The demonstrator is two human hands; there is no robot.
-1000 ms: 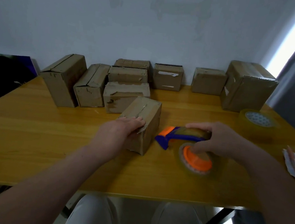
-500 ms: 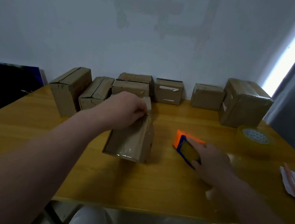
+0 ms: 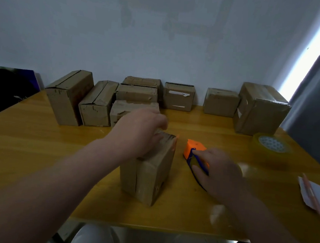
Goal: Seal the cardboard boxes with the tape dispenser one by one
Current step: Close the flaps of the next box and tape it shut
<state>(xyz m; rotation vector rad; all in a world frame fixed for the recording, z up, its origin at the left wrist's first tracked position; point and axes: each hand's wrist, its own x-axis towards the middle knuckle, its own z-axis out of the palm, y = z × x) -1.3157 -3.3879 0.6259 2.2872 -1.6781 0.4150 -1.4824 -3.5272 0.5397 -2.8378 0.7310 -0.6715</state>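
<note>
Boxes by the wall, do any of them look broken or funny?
Yes. The low box behind the left hand has torn, peeling cardboard on its front, and the box with white strips looks like a label was ripped off.

Pale wall, yellow wooden table, grey curtain

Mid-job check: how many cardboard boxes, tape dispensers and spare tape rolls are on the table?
Cardboard boxes: 9, eight behind plus the front box under the left hand
Tape dispenser: 1, in the right hand
Spare tape roll: 1
Total: 11
</note>
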